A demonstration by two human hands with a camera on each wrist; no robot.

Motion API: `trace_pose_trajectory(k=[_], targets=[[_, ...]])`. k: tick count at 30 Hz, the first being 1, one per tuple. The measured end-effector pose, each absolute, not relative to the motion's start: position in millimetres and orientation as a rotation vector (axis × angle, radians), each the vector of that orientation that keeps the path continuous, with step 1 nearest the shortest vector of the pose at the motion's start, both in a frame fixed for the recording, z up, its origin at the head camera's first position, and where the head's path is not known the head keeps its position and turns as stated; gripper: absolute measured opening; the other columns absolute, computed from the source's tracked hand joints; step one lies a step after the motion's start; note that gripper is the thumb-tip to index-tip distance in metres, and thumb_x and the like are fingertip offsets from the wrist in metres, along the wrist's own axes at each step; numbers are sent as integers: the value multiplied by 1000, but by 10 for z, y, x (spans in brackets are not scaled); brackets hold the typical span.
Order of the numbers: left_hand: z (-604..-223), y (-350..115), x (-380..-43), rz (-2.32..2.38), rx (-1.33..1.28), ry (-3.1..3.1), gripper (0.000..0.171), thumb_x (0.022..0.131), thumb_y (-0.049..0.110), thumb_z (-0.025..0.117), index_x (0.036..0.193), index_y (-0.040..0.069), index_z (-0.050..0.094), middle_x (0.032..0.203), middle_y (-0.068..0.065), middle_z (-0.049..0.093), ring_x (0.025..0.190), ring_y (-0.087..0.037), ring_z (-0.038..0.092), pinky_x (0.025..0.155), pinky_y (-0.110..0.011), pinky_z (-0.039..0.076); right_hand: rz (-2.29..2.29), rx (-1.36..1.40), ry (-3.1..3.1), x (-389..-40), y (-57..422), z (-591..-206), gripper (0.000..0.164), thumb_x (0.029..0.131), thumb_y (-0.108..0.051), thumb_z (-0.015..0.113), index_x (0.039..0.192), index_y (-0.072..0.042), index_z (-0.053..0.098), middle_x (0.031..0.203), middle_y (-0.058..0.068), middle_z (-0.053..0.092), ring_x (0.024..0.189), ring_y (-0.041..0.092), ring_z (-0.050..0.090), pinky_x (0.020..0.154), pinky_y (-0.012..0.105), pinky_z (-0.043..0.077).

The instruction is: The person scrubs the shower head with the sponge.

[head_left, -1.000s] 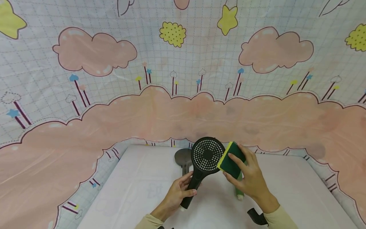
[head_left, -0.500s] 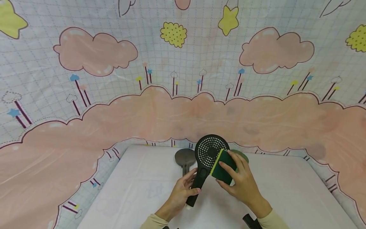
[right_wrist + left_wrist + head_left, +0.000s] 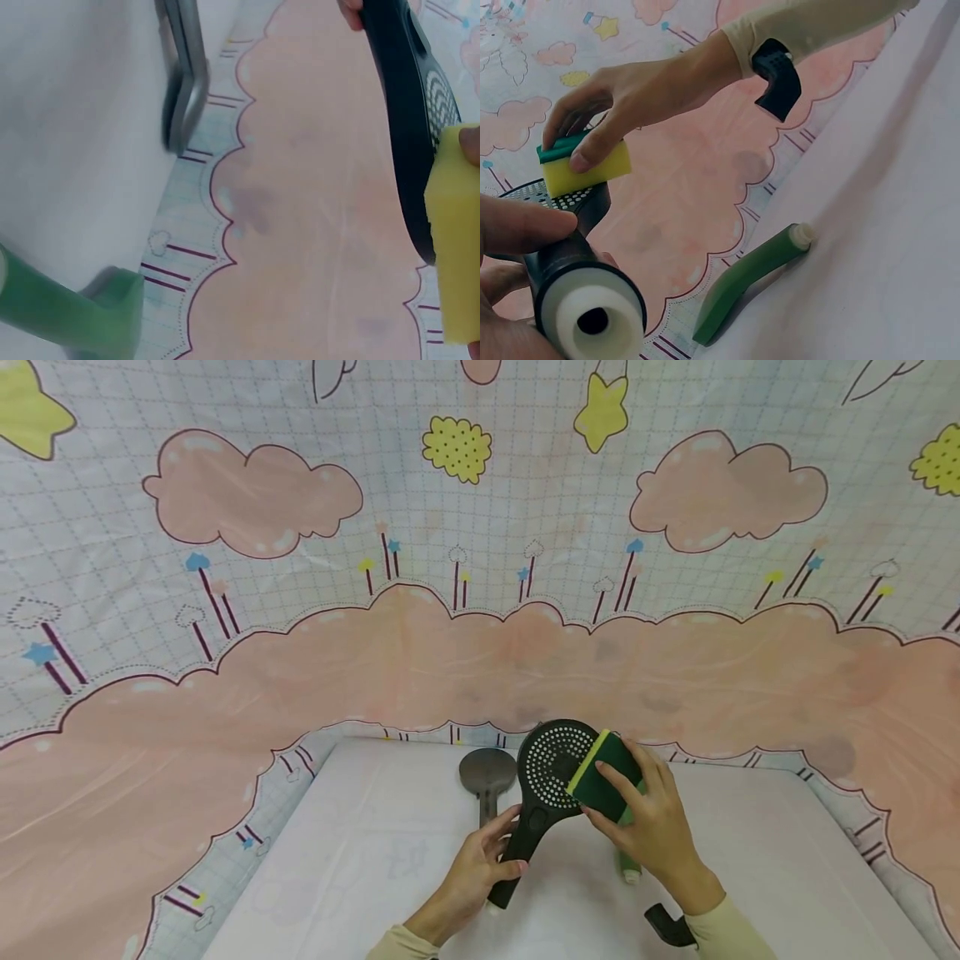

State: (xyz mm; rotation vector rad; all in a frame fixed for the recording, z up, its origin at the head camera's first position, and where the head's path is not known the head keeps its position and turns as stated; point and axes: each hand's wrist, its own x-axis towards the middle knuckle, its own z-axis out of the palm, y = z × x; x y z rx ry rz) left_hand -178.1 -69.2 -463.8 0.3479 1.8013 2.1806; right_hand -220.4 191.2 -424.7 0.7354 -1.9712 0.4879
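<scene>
My left hand [image 3: 480, 870] grips the handle of a black shower head [image 3: 546, 768], holding it raised and tilted with its dotted spray face showing. My right hand [image 3: 663, 827] pinches a green and yellow sponge [image 3: 613, 781] by its edges. In the left wrist view, the sponge's yellow side [image 3: 589, 171] rests against the spray face. That view also shows the white hollow end of the handle, nearest the camera. From the right wrist, the sponge [image 3: 459, 240] covers part of the shower head [image 3: 401, 112], and only bits of the fingers are visible.
A grey shower head [image 3: 487, 772] lies on the white table [image 3: 360, 852], left of the black one. Behind my right hand lies a green shower head [image 3: 628, 865], mostly hidden in the head view. A patterned cloth [image 3: 480, 668] with pink clouds stands behind the table.
The sponge went down and left across the spray face, then back up and right. The black shower head has shifted slightly right, with both hands keeping their hold.
</scene>
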Motion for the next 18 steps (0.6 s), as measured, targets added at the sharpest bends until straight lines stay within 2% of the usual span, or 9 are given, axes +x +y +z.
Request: trace_pose_trajectory(k=[6, 14, 18], targets=[[-4644, -682, -1754, 2172, 371, 1800, 79, 81, -11, 63, 153, 8, 34, 140, -18, 47, 114, -18, 55, 88, -27, 47, 520, 675, -1975, -2219, 1903, -4247, 64, 90, -67, 52, 119, -13, 68, 141, 26, 49, 123, 42, 47, 92, 49, 43], [-4631, -646, -1736, 2176, 394, 1811, 79, 80, -11, 64, 152, 6, 35, 137, -17, 48, 110, -17, 55, 86, -27, 47, 563, 655, -1964, -2231, 1826, -4251, 63, 89, -67, 53, 120, -14, 68, 141, 24, 49, 126, 41, 45, 101, 40, 39], [-4626, -619, -1730, 2180, 401, 1808, 79, 80, -11, 64, 152, 5, 35, 136, -17, 49, 109, -16, 55, 85, -27, 48, 555, 663, -1961, -2226, 1777, -4237, 63, 89, -67, 53, 121, -15, 67, 140, 25, 49, 126, 41, 45, 98, 47, 43]])
